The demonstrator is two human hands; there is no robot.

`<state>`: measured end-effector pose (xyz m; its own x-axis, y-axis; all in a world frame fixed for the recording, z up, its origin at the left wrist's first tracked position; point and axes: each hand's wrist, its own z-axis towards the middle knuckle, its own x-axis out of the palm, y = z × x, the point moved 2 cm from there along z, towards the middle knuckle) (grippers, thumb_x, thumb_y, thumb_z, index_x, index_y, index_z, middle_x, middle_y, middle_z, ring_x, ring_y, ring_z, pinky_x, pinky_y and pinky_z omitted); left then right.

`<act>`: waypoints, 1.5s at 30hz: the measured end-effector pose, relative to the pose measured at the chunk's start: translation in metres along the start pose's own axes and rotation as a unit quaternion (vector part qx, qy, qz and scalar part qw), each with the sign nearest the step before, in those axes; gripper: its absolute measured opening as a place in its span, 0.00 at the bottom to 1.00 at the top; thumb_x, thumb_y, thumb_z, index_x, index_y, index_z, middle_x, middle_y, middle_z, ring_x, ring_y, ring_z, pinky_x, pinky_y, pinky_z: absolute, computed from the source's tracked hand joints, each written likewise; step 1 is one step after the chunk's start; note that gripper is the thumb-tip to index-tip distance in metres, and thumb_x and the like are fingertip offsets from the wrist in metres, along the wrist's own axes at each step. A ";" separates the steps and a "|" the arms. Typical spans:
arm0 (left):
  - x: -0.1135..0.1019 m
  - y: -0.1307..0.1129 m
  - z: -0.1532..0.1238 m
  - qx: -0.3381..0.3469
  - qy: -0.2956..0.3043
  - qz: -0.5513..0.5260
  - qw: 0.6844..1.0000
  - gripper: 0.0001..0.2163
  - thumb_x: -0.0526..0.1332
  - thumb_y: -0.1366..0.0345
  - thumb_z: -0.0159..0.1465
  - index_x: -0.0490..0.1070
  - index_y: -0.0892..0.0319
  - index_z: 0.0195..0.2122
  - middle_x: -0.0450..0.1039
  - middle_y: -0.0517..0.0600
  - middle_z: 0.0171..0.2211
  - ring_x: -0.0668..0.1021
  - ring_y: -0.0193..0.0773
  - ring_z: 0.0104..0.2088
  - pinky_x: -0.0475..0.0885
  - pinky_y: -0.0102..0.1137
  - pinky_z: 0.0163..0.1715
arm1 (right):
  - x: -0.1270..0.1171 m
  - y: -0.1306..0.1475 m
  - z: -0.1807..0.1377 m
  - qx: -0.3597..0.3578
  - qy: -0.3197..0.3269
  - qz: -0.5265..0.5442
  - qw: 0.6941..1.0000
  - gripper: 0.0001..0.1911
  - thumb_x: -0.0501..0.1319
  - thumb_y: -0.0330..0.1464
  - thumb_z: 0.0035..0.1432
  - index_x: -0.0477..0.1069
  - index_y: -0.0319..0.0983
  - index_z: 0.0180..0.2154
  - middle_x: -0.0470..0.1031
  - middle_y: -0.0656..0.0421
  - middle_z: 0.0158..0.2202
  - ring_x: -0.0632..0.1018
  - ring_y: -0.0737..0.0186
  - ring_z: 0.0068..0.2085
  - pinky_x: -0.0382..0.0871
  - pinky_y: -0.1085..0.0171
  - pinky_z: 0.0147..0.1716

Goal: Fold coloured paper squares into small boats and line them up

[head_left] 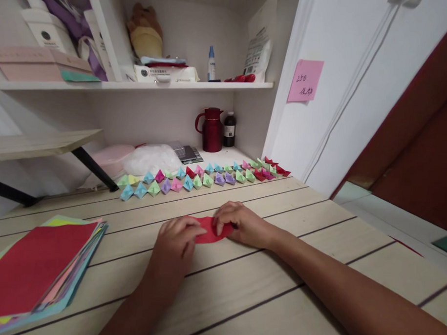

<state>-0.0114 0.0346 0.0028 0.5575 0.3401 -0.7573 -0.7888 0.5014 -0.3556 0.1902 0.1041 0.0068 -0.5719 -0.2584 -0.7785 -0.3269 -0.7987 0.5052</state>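
The paper (208,237) is showing red; the stack (40,263) is baring red above blue, pink and yellow edges. Boats (207,180) are mixing blue, green, pink, purple, yellow and red. Dark stripes are crossing the pale tabletop (241,280).

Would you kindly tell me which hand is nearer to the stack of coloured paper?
The left hand is nearer, to the right of the paper stack; the right hand is farther right, beyond the left hand.

A small piece of plain red paper (208,235) lies roughly flat on the pale, dark-lined tabletop (226,285), longer from side to side, both ends partly covered.
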 end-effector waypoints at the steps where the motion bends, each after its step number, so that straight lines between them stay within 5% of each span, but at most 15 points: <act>1: 0.005 -0.002 -0.001 0.016 0.046 0.021 0.999 0.16 0.53 0.73 0.62 0.78 0.50 0.42 0.76 0.51 0.45 0.75 0.44 0.47 0.68 0.43 0.48 | -0.002 -0.001 0.000 0.011 0.011 0.012 1.000 0.13 0.61 0.19 0.51 0.76 0.44 0.32 0.79 0.61 0.36 0.76 0.59 0.43 0.63 0.60 0.49; 7: 0.015 -0.005 -0.004 0.020 0.154 0.065 0.986 0.17 0.53 0.71 0.64 0.75 0.51 0.50 0.74 0.54 0.50 0.73 0.48 0.50 0.68 0.48 0.49 | -0.010 -0.007 -0.003 0.060 0.024 0.046 0.997 0.21 0.62 0.19 0.47 0.76 0.44 0.41 0.78 0.59 0.42 0.75 0.59 0.44 0.66 0.62 0.45; 15: 0.015 -0.001 -0.004 0.023 0.167 0.060 0.984 0.23 0.51 0.79 0.58 0.76 0.53 0.49 0.74 0.53 0.52 0.73 0.48 0.51 0.67 0.48 0.50 | -0.008 -0.016 -0.002 0.069 -0.006 0.069 0.995 0.05 0.63 0.32 0.58 0.76 0.41 0.38 0.77 0.57 0.41 0.75 0.59 0.45 0.67 0.61 0.47; 26: 0.013 0.003 -0.003 -0.006 0.156 0.009 0.988 0.26 0.48 0.82 0.53 0.78 0.50 0.42 0.76 0.48 0.50 0.74 0.44 0.50 0.67 0.45 0.50 | 0.013 -0.025 0.007 0.181 -0.082 -0.078 0.977 0.08 0.68 0.38 0.54 0.74 0.40 0.31 0.75 0.56 0.41 0.72 0.57 0.43 0.62 0.58 0.45; 33: 0.016 -0.001 -0.003 -0.016 0.181 0.034 0.983 0.34 0.48 0.82 0.54 0.66 0.49 0.59 0.72 0.51 0.54 0.72 0.46 0.52 0.66 0.45 0.50 | 0.013 -0.024 0.008 0.186 -0.092 -0.071 0.976 0.09 0.69 0.36 0.51 0.72 0.40 0.29 0.74 0.57 0.39 0.71 0.57 0.43 0.61 0.59 0.43; 40: 0.019 0.004 -0.005 0.016 0.188 0.060 0.980 0.31 0.52 0.80 0.55 0.71 0.40 0.54 0.72 0.50 0.54 0.71 0.48 0.51 0.65 0.46 0.49 | 0.015 -0.027 0.008 0.185 -0.092 -0.040 0.978 0.10 0.71 0.37 0.50 0.72 0.40 0.28 0.74 0.58 0.39 0.72 0.58 0.42 0.61 0.59 0.44; 45: 0.019 0.001 -0.004 0.022 0.175 0.049 0.983 0.27 0.53 0.78 0.56 0.74 0.42 0.51 0.69 0.50 0.58 0.70 0.49 0.54 0.64 0.47 0.52 | 0.012 -0.035 0.006 0.217 -0.108 -0.125 0.962 0.13 0.70 0.40 0.51 0.73 0.43 0.37 0.73 0.56 0.43 0.72 0.54 0.45 0.61 0.58 0.43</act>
<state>-0.0024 0.0380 -0.0143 0.3496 0.0974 -0.9318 -0.8181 0.5164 -0.2529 0.1905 0.1319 -0.0178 -0.5616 0.0682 -0.8246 -0.7315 -0.5067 0.4563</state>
